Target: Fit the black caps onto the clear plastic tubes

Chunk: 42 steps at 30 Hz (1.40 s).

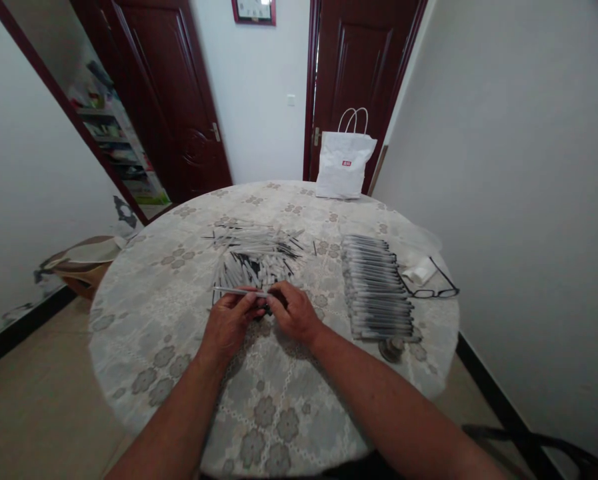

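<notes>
Between my two hands, a slim pale pen [231,290] lies level above the near edge of a loose pile. My left hand [233,313] is closed around its middle, thumb on top. My right hand [293,310] pinches its right end, and the fingers hide that tip. Just beyond are scattered white pen parts [239,270] with dark caps or grips among them, and farther back a heap of thin refills [249,237] with dark ends. To the right, many assembled-looking pens [373,287] lie side by side in a stacked row.
Black-framed glasses [433,292] and a crumpled white tissue [421,272] lie right of the pen row. A small round dark object [391,349] sits at its near end. A white paper bag [346,163] stands at the back of the round, cloth-covered table [273,427].
</notes>
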{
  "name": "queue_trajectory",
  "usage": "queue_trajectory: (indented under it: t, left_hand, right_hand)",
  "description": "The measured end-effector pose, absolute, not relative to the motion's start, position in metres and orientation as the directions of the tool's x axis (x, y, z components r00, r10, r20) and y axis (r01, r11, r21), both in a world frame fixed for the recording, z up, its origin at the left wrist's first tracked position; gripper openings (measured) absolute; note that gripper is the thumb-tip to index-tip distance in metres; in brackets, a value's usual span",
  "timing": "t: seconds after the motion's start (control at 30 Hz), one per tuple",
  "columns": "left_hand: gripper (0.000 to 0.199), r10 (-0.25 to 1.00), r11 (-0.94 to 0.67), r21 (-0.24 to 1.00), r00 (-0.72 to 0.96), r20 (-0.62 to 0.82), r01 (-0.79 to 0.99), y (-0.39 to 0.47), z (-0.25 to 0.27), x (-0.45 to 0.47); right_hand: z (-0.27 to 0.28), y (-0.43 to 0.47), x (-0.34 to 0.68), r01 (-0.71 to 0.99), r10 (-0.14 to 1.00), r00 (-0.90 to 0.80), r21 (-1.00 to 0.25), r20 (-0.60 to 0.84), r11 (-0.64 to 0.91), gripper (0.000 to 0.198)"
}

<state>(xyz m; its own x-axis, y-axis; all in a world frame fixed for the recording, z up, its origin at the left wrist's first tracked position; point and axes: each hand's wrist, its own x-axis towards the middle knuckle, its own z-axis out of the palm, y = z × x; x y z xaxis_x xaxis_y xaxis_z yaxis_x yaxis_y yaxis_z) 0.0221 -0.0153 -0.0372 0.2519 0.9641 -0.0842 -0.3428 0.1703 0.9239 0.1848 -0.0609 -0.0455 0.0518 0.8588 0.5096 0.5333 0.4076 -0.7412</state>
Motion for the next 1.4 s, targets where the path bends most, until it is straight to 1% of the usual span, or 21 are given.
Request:
queue_trajectory:
  t: [0.13,0.33,0.47,0.57,0.67,0.77,0.87,0.93,1.03,1.1,1.17,1.2,1.23,1.27,1.33,1.4]
  left_hand:
    - [0.039,0.968,0.170,0.931,0.232,-0.097,-0.322,-0.016,-0.034,0.023]
    - [0.036,0.970,0.159,0.935,0.225,-0.089,-0.317,-0.016,-0.034,0.022]
    - [0.034,0.990,0.086,0.935,0.132,-0.043,-0.344,-0.015,-0.034,0.020]
    - [0.037,0.995,0.068,0.925,0.093,-0.035,-0.373,-0.016,-0.033,0.020]
    - [0.040,0.996,0.049,0.918,0.091,-0.014,-0.394,-0.015,-0.034,0.020]
    - [0.040,0.996,0.014,0.912,0.083,0.022,-0.410,-0.015,-0.035,0.019]
    - [0.040,0.992,-0.011,0.935,0.115,0.056,-0.356,-0.016,-0.036,0.018]
    - [0.039,0.992,-0.028,0.941,0.106,0.068,-0.338,-0.016,-0.035,0.018]
    - [0.037,0.996,-0.065,0.923,0.027,0.081,-0.379,-0.013,-0.029,0.012]
    - [0.035,0.993,-0.116,0.915,-0.065,0.099,-0.386,-0.010,-0.021,0.001]
    - [0.033,0.976,-0.182,0.931,-0.174,0.132,-0.317,-0.007,-0.010,-0.016]
    - [0.033,0.966,-0.206,0.951,-0.204,0.159,-0.231,-0.006,-0.005,-0.027]
    - [0.033,0.962,-0.216,0.970,-0.195,0.192,-0.110,-0.006,0.000,-0.038]
    - [0.031,0.961,-0.217,0.976,-0.171,0.219,0.028,-0.006,0.004,-0.050]
    - [0.027,0.979,-0.182,0.940,-0.030,0.199,0.290,-0.006,0.006,-0.072]
    - [0.023,0.980,-0.195,0.841,0.067,0.187,0.504,-0.007,0.002,-0.089]
  right_hand:
    - [-0.046,-0.060,0.183,0.555,0.828,0.054,-0.706,0.558,0.440,0.015]
    - [-0.043,-0.058,0.186,0.619,0.842,0.015,-0.666,0.540,0.416,0.017]
    - [-0.038,-0.061,0.191,0.635,0.839,-0.024,-0.640,0.544,0.433,0.017]
    - [-0.036,-0.063,0.195,0.645,0.848,-0.007,-0.646,0.529,0.408,0.018]
    - [-0.039,-0.062,0.200,0.645,0.844,-0.004,-0.644,0.536,0.412,0.018]
    - [-0.041,-0.061,0.202,0.638,0.836,-0.047,-0.628,0.547,0.446,0.016]
    - [-0.040,-0.062,0.201,0.634,0.816,-0.122,-0.589,0.565,0.502,0.020]
    - [-0.040,-0.063,0.200,0.651,0.808,-0.153,-0.557,0.569,0.516,0.021]
    - [-0.040,-0.064,0.201,0.682,0.811,-0.159,-0.531,0.562,0.502,0.021]
    - [-0.042,-0.063,0.203,0.697,0.814,-0.142,-0.526,0.564,0.487,0.021]
    - [-0.043,-0.061,0.206,0.713,0.812,-0.111,-0.524,0.572,0.467,0.021]
    - [-0.044,-0.061,0.207,0.720,0.812,-0.097,-0.522,0.576,0.456,0.021]
    - [-0.045,-0.060,0.207,0.726,0.812,-0.086,-0.521,0.578,0.448,0.021]
    - [-0.045,-0.060,0.208,0.730,0.812,-0.079,-0.522,0.578,0.442,0.021]
    - [-0.046,-0.059,0.207,0.732,0.816,-0.080,-0.522,0.573,0.438,0.021]
    - [-0.047,-0.059,0.206,0.731,0.818,-0.097,-0.517,0.568,0.446,0.021]
